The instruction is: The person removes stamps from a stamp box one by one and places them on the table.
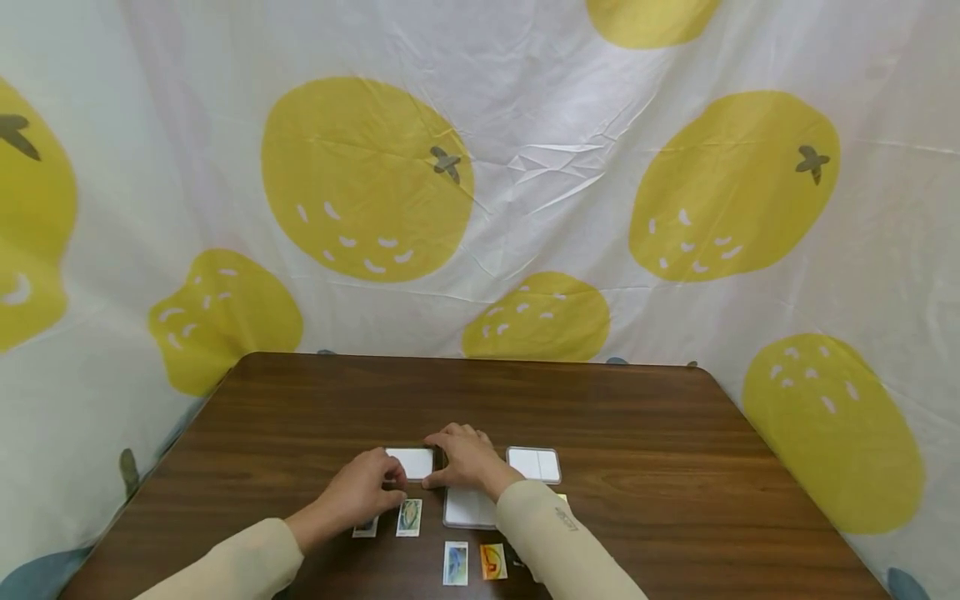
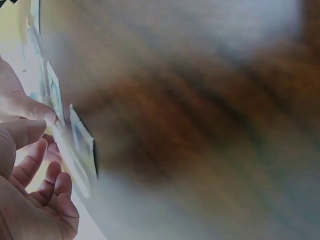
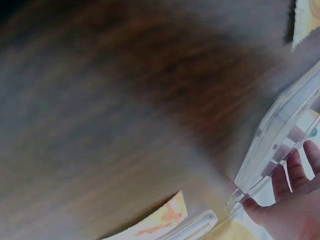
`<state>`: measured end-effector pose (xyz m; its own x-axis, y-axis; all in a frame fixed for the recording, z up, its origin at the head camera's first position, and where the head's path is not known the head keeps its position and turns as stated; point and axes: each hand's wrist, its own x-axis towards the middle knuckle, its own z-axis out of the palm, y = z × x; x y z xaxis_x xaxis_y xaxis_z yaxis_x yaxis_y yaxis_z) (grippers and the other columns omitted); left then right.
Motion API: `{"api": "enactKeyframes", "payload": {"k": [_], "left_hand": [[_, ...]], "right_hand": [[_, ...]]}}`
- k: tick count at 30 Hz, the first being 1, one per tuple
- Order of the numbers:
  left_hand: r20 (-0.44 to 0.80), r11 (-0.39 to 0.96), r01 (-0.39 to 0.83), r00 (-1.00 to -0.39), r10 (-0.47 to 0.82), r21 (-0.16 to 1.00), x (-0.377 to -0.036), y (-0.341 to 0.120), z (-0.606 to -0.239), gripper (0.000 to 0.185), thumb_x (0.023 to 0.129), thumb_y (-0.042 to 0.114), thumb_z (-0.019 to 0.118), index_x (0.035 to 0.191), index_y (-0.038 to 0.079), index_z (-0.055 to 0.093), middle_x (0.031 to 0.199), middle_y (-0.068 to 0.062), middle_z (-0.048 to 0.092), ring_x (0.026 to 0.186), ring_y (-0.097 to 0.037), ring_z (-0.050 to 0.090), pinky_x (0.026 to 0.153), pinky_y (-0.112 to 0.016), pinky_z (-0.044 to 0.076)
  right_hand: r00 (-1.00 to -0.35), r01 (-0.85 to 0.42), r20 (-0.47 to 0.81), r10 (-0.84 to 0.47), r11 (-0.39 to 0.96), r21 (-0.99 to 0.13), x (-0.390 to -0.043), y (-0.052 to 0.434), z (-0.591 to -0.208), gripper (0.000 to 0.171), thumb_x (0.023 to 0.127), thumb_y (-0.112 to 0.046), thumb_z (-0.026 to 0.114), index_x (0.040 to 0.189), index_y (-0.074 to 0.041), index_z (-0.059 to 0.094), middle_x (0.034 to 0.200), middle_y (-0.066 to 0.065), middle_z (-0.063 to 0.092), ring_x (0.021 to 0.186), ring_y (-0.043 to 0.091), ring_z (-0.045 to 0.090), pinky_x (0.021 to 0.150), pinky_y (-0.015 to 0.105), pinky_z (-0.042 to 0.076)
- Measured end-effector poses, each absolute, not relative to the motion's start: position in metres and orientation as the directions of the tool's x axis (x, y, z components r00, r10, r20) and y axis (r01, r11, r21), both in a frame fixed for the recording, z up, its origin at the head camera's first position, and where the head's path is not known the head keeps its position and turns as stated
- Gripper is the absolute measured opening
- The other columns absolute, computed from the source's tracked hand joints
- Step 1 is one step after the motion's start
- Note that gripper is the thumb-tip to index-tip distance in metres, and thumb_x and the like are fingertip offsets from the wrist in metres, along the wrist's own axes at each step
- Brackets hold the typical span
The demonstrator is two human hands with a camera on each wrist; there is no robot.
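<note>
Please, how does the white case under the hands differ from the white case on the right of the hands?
The white case under the hands is touched by both the left hand and the right hand, which partly cover it; the white case to the right lies free and fully visible, showing a centre line. Both are white, rounded rectangles lying flat on the brown table.

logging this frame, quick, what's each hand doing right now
Left hand: fingers curled, pinching the white card stack.
Right hand: curled over the same stack, gripping its right end.

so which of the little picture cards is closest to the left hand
The green-and-yellow card, lying just below the left hand. The blue card and the orange card sit lower and further right, near the right sleeve.
</note>
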<state>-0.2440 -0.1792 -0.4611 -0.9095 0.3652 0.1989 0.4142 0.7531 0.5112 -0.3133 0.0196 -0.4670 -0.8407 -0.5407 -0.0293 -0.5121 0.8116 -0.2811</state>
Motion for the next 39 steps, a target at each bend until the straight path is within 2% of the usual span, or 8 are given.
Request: {"api": "enactKeyframes", "payload": {"k": [3,8,16,22,29,34,39], "left_hand": [[0.213,0.764,0.407,-0.913,0.347,0.501,-0.247,-0.177,-0.458,0.015,0.074,0.015,0.082,0.078,0.015,0.067,0.082,0.001,0.056,0.080,-0.017,0.053,0.072,-0.042,0.045],[0.216,0.796,0.357,-0.933,0.287,0.489,-0.252,-0.172,-0.450,0.015,0.075,0.022,0.082,0.080,0.018,0.069,0.086,0.003,0.059,0.085,-0.019,0.053,0.076,-0.047,0.039],[0.172,0.777,0.310,-0.951,0.259,0.548,-0.266,-0.161,-0.441,0.018,0.079,0.022,0.082,0.091,0.014,0.072,0.094,0.000,0.061,0.092,-0.023,0.054,0.082,-0.050,0.037],[0.159,0.740,0.312,-0.949,0.272,0.596,-0.280,-0.155,-0.441,0.025,0.080,0.023,0.082,0.100,0.011,0.072,0.099,-0.003,0.063,0.098,-0.027,0.057,0.089,-0.054,0.039],[0.110,0.675,0.270,-0.957,0.270,0.687,-0.295,-0.149,-0.447,0.036,0.082,0.022,0.081,0.112,0.006,0.069,0.111,-0.010,0.065,0.109,-0.032,0.058,0.096,-0.052,0.043],[0.065,0.673,0.244,-0.958,0.281,0.698,-0.302,-0.143,-0.454,0.041,0.082,0.024,0.081,0.117,0.008,0.067,0.115,-0.009,0.062,0.112,-0.032,0.055,0.099,-0.055,0.038],[0.060,0.712,0.250,-0.958,0.282,0.656,-0.303,-0.140,-0.460,0.047,0.078,0.028,0.084,0.117,0.008,0.067,0.112,-0.007,0.063,0.109,-0.031,0.053,0.097,-0.058,0.032]], "right_hand": [[-0.836,-0.521,-0.016,-0.548,0.804,-0.287,-0.313,0.021,-0.466,0.068,0.080,-0.050,0.079,0.137,-0.021,0.058,0.133,0.003,0.054,0.126,0.025,0.047,0.107,0.052,0.031],[-0.826,-0.530,0.013,-0.563,0.769,-0.357,-0.315,0.030,-0.460,0.072,0.080,-0.049,0.079,0.139,-0.016,0.057,0.136,0.006,0.054,0.127,0.027,0.047,0.107,0.051,0.032],[-0.853,-0.464,0.012,-0.521,0.748,-0.474,-0.320,0.060,-0.448,0.074,0.080,-0.045,0.081,0.141,-0.011,0.055,0.140,0.009,0.052,0.131,0.030,0.043,0.108,0.055,0.029],[-0.876,-0.413,0.004,-0.482,0.747,-0.520,-0.325,0.082,-0.444,0.065,0.081,-0.040,0.081,0.135,-0.010,0.060,0.135,0.010,0.056,0.127,0.031,0.046,0.104,0.052,0.036],[-0.891,-0.370,-0.018,-0.454,0.747,-0.552,-0.330,0.103,-0.451,0.060,0.079,-0.035,0.084,0.129,-0.008,0.064,0.127,0.009,0.061,0.122,0.031,0.049,0.101,0.050,0.040],[-0.895,-0.345,-0.035,-0.445,0.740,-0.578,-0.331,0.112,-0.456,0.061,0.077,-0.033,0.086,0.128,-0.007,0.064,0.125,0.009,0.061,0.121,0.031,0.050,0.100,0.051,0.041],[-0.892,-0.348,-0.044,-0.450,0.745,-0.570,-0.332,0.115,-0.457,0.062,0.076,-0.035,0.086,0.128,-0.007,0.065,0.123,0.006,0.061,0.117,0.028,0.050,0.099,0.049,0.042]]}}
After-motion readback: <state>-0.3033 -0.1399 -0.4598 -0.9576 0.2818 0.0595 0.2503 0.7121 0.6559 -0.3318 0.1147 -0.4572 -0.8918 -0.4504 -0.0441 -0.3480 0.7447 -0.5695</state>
